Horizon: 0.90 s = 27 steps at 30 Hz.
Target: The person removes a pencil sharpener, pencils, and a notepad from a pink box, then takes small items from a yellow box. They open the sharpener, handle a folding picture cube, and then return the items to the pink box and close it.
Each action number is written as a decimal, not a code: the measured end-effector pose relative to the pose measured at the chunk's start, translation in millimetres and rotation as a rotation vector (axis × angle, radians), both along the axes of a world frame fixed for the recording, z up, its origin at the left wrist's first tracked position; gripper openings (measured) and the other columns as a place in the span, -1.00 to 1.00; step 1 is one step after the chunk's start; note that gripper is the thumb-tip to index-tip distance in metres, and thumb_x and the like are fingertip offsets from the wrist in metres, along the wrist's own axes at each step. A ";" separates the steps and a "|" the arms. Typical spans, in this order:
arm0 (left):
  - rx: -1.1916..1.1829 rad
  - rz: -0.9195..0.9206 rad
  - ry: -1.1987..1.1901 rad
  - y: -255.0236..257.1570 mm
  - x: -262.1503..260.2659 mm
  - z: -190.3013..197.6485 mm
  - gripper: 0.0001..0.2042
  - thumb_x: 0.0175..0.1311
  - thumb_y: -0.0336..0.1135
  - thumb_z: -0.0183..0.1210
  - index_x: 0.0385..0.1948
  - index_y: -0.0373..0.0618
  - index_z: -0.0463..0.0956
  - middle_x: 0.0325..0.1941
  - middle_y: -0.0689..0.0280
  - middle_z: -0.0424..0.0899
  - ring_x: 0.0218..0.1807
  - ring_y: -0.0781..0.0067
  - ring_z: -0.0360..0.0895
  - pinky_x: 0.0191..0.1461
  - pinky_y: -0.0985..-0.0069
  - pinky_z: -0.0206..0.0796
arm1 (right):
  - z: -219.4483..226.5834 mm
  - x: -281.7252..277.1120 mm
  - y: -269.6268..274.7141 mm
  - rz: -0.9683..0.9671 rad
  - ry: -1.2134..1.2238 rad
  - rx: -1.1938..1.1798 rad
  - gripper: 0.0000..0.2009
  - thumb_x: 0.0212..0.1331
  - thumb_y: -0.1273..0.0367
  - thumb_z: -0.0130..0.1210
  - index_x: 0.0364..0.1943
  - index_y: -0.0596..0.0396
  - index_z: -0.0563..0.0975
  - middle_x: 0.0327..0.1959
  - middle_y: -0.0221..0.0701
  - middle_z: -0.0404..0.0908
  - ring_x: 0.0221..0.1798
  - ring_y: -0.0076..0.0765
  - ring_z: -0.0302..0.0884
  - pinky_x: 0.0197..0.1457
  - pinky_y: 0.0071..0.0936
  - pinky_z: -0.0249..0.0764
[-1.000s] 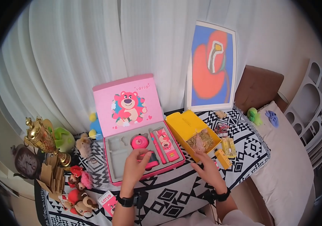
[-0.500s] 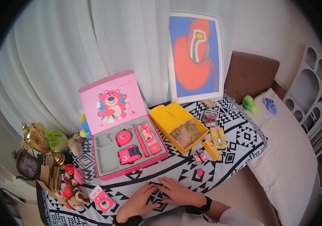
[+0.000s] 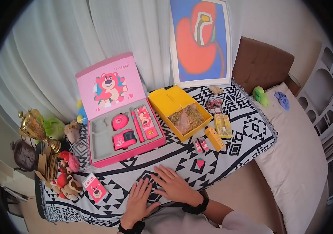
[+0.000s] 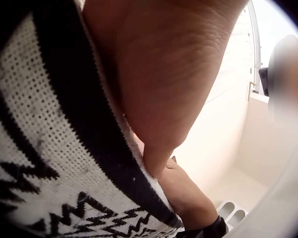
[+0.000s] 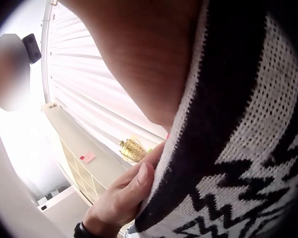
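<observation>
Both hands lie palm down on the black-and-white patterned cloth (image 3: pixel 127 171) near the table's front edge, fingers spread and nothing held. My left hand (image 3: pixel 137 201) is beside my right hand (image 3: pixel 176 186), their fingertips close together. Beyond them stands an open pink gift box (image 3: pixel 128 158) with a bear on its raised lid. Its grey insert holds a round pink item (image 3: pixel 120 121), a pink item with a dark window (image 3: pixel 124 139), a slim pink stick (image 3: pixel 138 125) and a pink bear-printed carton (image 3: pixel 147 123); the left recesses are bare. Right of my left hand's wrist view, the other hand shows on the cloth edge.
An open yellow box (image 3: pixel 190 135) with straw filling stands right of the pink one. Near it lie a yellow carton (image 3: pixel 215 139), a small pink pack (image 3: pixel 201 146) and a strawberry-shaped piece (image 3: pixel 200 163). At left are a notepad (image 3: pixel 95 188), plush toys (image 3: pixel 66 183) and a gold trophy (image 3: pixel 34 126).
My left hand has left the dark-windowed pink item in the pink box, and my right hand has left the yellow box's side. Both came back to the cloth's front; the head view shifted.
</observation>
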<state>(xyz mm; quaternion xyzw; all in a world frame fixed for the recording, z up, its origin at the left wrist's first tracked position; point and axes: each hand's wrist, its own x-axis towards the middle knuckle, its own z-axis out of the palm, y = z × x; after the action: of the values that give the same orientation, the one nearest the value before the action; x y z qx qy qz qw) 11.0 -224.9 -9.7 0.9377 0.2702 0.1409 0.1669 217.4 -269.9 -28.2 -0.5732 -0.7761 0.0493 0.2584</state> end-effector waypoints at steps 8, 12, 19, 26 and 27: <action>0.057 0.013 0.004 -0.7 -0.6 -3.8 -0.22 0.12 0.14 0.20 0.28 -0.24 0.25 0.41 0.05 0.21 0.45 0.02 0.10 0.47 0.11 -0.10 | 5.0 0.0 2.4 0.015 -0.016 -0.029 -0.42 0.17 0.12 0.14 0.20 0.20 0.38 0.33 -0.04 0.25 0.42 0.09 0.11 0.45 -0.08 0.04; 0.077 0.058 -0.043 -1.5 -3.6 -10.7 -0.25 0.18 0.17 0.14 0.28 -0.21 0.25 0.43 0.06 0.20 0.46 0.06 0.09 0.50 0.15 -0.12 | 13.0 -0.9 3.4 0.060 -0.010 -0.018 -0.44 0.15 0.13 0.16 0.17 0.18 0.42 0.32 -0.07 0.27 0.42 0.06 0.13 0.45 -0.07 0.06; 0.085 0.077 -0.055 -4.3 -3.6 -12.8 -0.28 0.25 0.19 0.05 0.28 -0.20 0.24 0.42 0.08 0.19 0.47 0.12 0.08 0.51 0.18 -0.13 | 27.2 51.2 -28.8 -0.430 0.353 -0.071 -0.69 0.04 0.45 0.24 -0.09 0.19 0.56 0.14 -0.11 0.44 0.13 0.06 0.41 0.22 -0.21 0.32; -0.209 0.112 -0.252 5.8 -39.9 11.6 -0.44 0.11 -0.16 0.33 0.12 -0.23 0.40 0.36 0.07 0.28 0.43 0.01 0.14 0.44 0.16 0.05 | 12.7 90.7 -50.6 -0.717 0.070 -0.009 -0.68 0.02 0.50 0.22 -0.07 0.20 0.54 -0.07 -0.18 0.45 0.02 0.00 0.36 0.13 -0.23 0.30; -0.140 0.225 -0.307 9.5 -54.5 9.3 -0.45 0.07 -0.19 0.35 0.10 -0.20 0.42 0.33 0.09 0.31 0.40 0.00 0.18 0.40 0.17 0.11 | 13.2 90.1 -50.8 -0.717 0.068 -0.032 -0.66 0.02 0.50 0.22 -0.06 0.21 0.54 -0.08 -0.18 0.45 0.03 0.01 0.35 0.13 -0.23 0.30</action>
<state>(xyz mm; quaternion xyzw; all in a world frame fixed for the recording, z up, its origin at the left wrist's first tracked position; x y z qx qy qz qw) -43.5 -215.3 -0.4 0.8552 0.3539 0.2807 0.2541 307.6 -320.7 -15.0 -0.8108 -0.5159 -0.0134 0.2760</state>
